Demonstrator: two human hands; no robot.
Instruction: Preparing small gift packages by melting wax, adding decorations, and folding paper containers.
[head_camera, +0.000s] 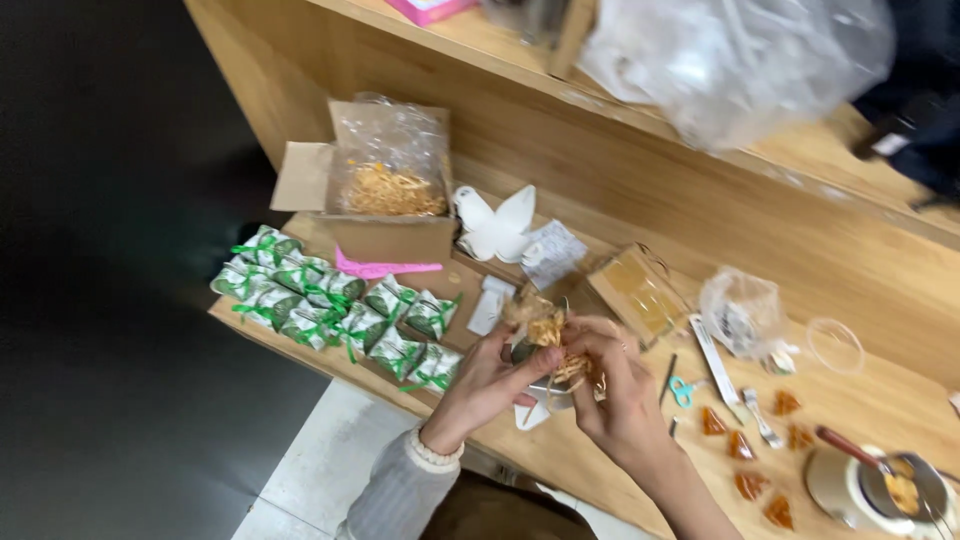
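My left hand (487, 382) and my right hand (618, 390) meet over the wooden table (560, 450), both gripping a small clear pouch (553, 345) stuffed with tan straw-like shreds. The left fingers pinch its lower left side; the right fingers close on its right side and top. What lies under the pouch is hidden by the hands.
Left of the hands lie several green-and-white wrapped packets with green ribbons (330, 305). Behind them stands an open cardboard box (385, 195) holding a bag of shreds. White butterfly-shaped paper (495, 225), teal scissors (682, 390), orange wedge pieces (745, 445), a pot (870, 490) and a plastic bag (745, 312) lie around.
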